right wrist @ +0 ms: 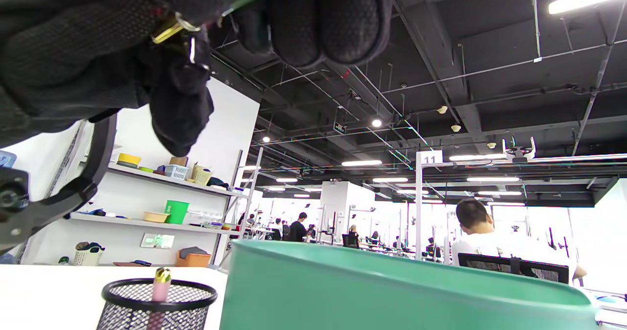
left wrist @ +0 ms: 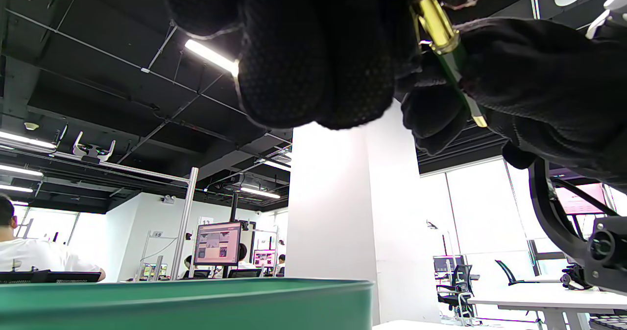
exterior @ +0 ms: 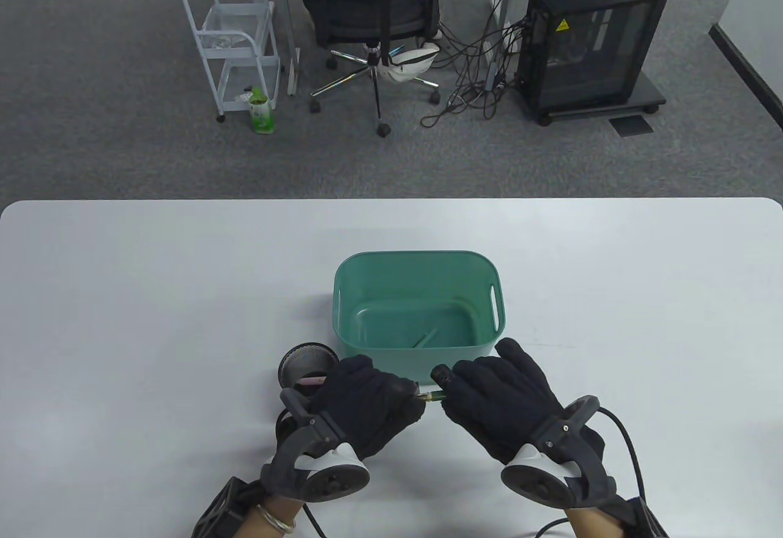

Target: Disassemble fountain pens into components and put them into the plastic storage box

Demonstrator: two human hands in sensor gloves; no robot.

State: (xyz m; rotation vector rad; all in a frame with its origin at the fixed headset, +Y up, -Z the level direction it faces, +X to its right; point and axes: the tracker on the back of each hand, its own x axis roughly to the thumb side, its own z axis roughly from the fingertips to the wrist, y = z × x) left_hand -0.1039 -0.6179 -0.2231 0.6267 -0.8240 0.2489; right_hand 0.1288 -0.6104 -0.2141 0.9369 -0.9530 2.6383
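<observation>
On the left a mesh pen cup [exterior: 308,364] holds a pink pen [exterior: 312,381] on the surface [exterior: 122,318]. The left hand [exterior: 367,403] is clenched round one end of a green fountain pen [exterior: 432,398], which is held level just in front of the green plastic box [exterior: 419,305]; the right hand [exterior: 495,400] grasps its other end. Both hands have knuckles up and fingers curled under. To part it cleanly, I would twist the halves in opposite directions, keeping them in line, over the box.

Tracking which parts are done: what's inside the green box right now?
One slim green pen part lies on the floor of the green box. Its near wall hides the closest strip of floor.
</observation>
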